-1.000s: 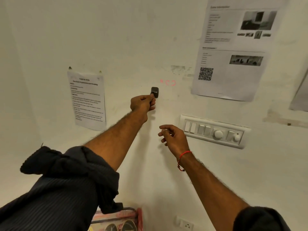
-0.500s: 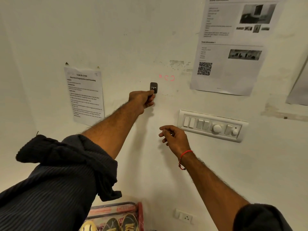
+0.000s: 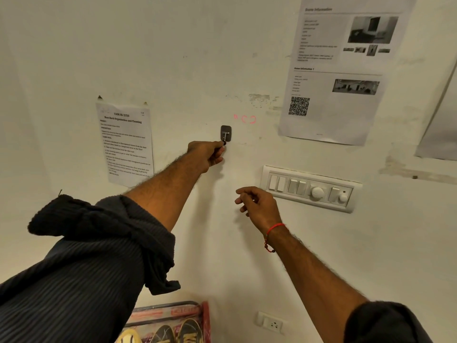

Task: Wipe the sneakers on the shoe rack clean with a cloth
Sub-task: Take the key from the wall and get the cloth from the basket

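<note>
My left hand [image 3: 209,154] is stretched out to the wall, its fingertips pinched on the lower tip of a small grey metal wall hook [image 3: 225,132]. A dark fuzzy fabric [image 3: 103,233] is bunched round my left forearm; whether it is a cloth or a rolled cuff I cannot tell. My right hand [image 3: 257,206] hovers lower and to the right with loosely curled fingers, holding nothing. At the bottom edge the red-framed shoe rack [image 3: 173,309] shows the toes of dark and yellow sneakers [image 3: 173,334].
A white switch panel [image 3: 310,189] sits on the wall right of my right hand, a wall socket [image 3: 272,323] below it. A printed task sheet [image 3: 126,142] hangs at the left and a larger sheet with a QR code [image 3: 333,78] at the upper right.
My left hand has slipped a little lower on the hook, so its whole plate shows now. The view has tipped down and more of the sneakers show. The right hand has hardly moved.
</note>
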